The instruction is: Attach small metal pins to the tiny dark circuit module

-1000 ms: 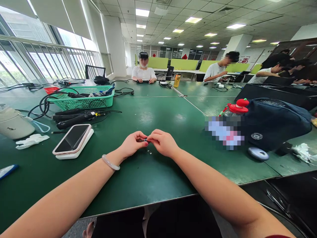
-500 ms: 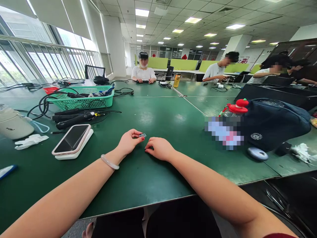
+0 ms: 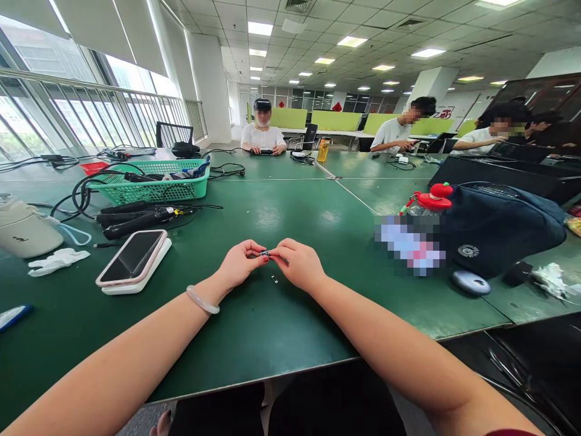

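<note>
My left hand (image 3: 240,264) and my right hand (image 3: 297,261) meet fingertip to fingertip just above the green table (image 3: 254,339). Both pinch a tiny dark part (image 3: 265,254) between them; it is too small to name. A second tiny pale piece (image 3: 274,279) lies on the table right under my right hand. A pale bangle (image 3: 202,300) sits on my left wrist.
A phone (image 3: 131,255) on a white pad lies to the left, with black cables (image 3: 136,218) and a green basket (image 3: 154,180) behind it. A white jug (image 3: 25,227) stands far left. A dark bag (image 3: 499,227), a red-capped bottle (image 3: 429,206) and a mouse (image 3: 471,282) lie right. Several people sit at the far end.
Half a second ago my hands were apart, the left alone holding the tiny part and the right pressed on the table. Now the right has come up to pinch it too.
</note>
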The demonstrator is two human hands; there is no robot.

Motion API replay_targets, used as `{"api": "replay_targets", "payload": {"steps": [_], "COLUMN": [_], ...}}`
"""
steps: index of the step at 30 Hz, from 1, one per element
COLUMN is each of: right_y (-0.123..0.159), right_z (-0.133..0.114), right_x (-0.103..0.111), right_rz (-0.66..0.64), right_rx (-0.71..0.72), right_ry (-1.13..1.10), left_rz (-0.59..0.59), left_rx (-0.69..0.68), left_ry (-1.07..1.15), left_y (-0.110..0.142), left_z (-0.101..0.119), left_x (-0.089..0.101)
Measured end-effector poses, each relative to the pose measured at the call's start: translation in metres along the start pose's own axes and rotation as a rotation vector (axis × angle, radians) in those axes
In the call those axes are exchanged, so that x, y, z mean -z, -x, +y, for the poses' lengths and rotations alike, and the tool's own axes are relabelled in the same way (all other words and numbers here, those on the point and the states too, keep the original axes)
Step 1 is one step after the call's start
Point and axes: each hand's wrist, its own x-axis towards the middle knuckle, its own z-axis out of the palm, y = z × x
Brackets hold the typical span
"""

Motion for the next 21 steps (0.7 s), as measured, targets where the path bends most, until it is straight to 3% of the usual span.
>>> {"api": "replay_targets", "payload": {"steps": [15,18,21], "right_y": [0.0002,-0.0011,-0.0024], "right_z": [-0.0029,-0.0016,0.0016], "right_x": [0.0053,0.0067,0.0065], "right_rz": [-0.035,-0.039,-0.168], "right_rx": [0.055,-0.006,-0.117], "right_ry": [0.118,0.089,0.023], "left_rz": [-0.033,-0.007,0.011], "left_rx": [0.03,0.043,0.061], "left_ry": [0.105,0.133,0.128], "left_y": [0.0014,0.0,-0.0006], "left_z": [0.0012,-0.0007,-0.0019], "left_x": [0.0021,0.0033,0.004]}}
